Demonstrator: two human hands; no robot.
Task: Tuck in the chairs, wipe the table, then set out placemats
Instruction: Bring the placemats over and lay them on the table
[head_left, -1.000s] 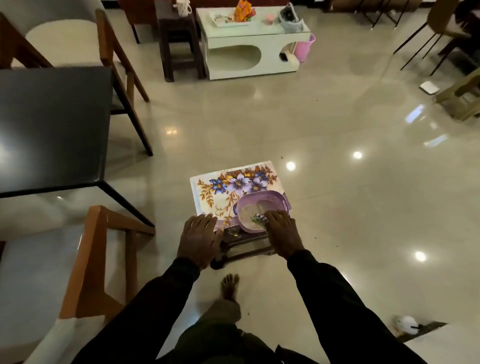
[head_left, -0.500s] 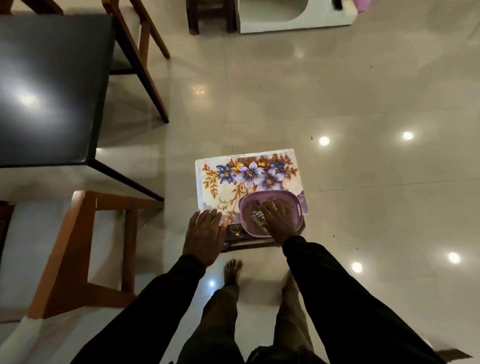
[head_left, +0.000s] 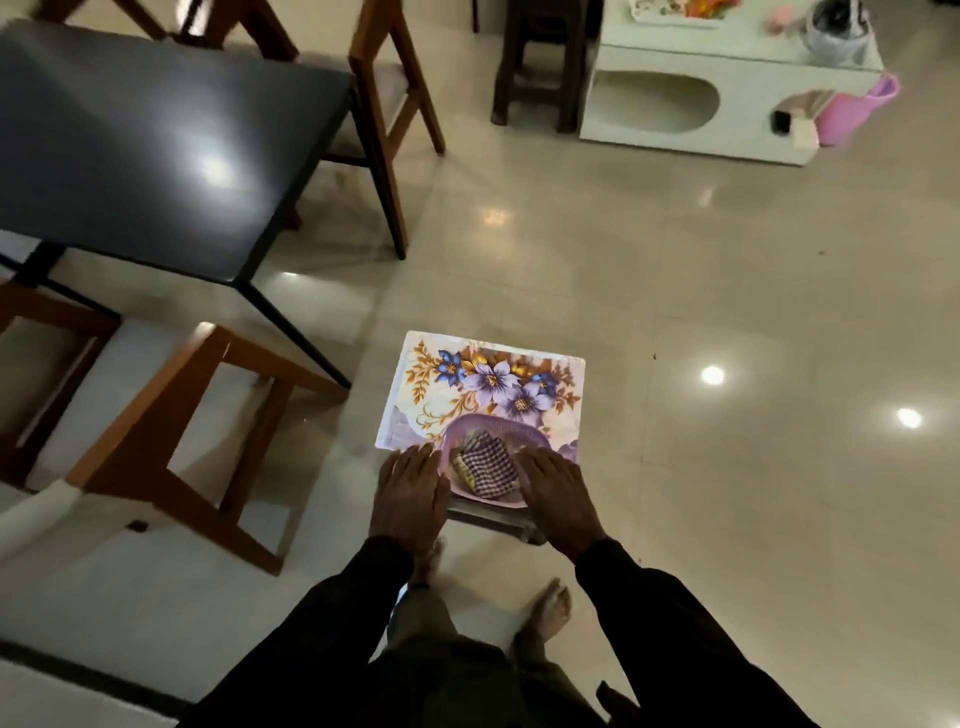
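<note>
– What stands on that glossy floor (head_left: 727, 260)?
– A dark tabletop (head_left: 156, 145) on the left with a chair (head_left: 171, 447) beside it, then a flowered placemat (head_left: 488, 374) carrying a basket (head_left: 498, 423) with a checked cloth (head_left: 488, 462) inside.
– And the grip?
– Released: the left hand (head_left: 410, 493) and right hand (head_left: 558, 499) lie flat either side of the basket. The cloth looks soft and light, so pinching a fold should do.

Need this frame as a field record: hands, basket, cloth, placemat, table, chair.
left hand: flat, fingers straight, at the basket's left rim
right hand: flat, over the basket's right rim
basket: purple, on the placemat
cloth: checked, inside the basket
placemat: floral, on a low stool
table: dark top, left of the stool
chair: wooden, by the table's near corner
</note>
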